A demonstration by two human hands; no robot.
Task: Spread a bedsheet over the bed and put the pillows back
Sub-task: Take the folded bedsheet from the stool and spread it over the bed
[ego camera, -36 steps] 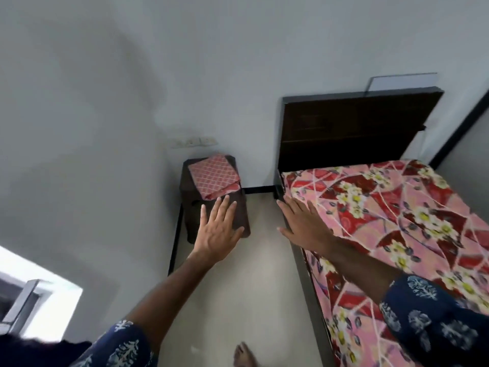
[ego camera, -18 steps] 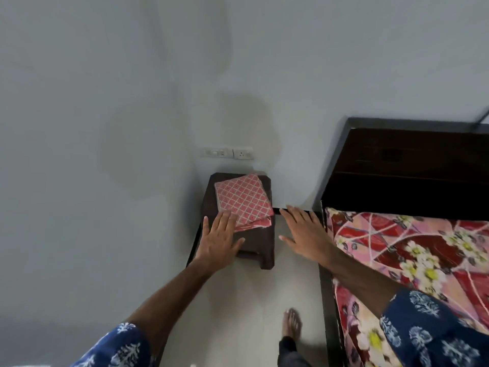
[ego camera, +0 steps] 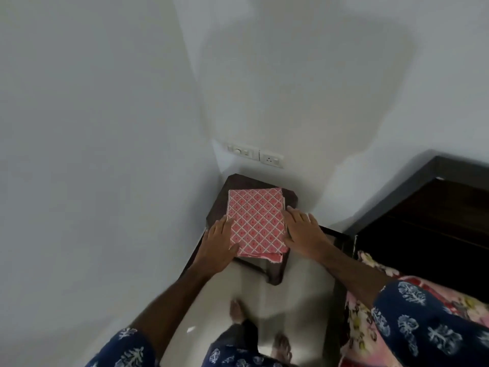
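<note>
A folded bedsheet [ego camera: 255, 221], red with a white diamond grid, lies on a dark wooden stool [ego camera: 275, 271] in the room's corner. My left hand [ego camera: 218, 241] rests along the sheet's left edge with straight fingers, its thumb lying over the near left corner. My right hand [ego camera: 301, 229] lies flat against the sheet's right edge, fingers straight. The bed [ego camera: 367, 324] shows at the lower right under a pink floral cover, with its dark headboard [ego camera: 428, 223] behind. No pillow is in view.
White walls meet in a corner just behind the stool, with a switch and socket plate [ego camera: 255, 154] above it. A narrow strip of pale floor [ego camera: 299, 292] runs between the left wall and the bed frame. My bare feet [ego camera: 238, 312] stand on it.
I have stepped closer to the stool and the view has tilted down. Both hands moved forward from the air onto the two sides of the folded sheet.
</note>
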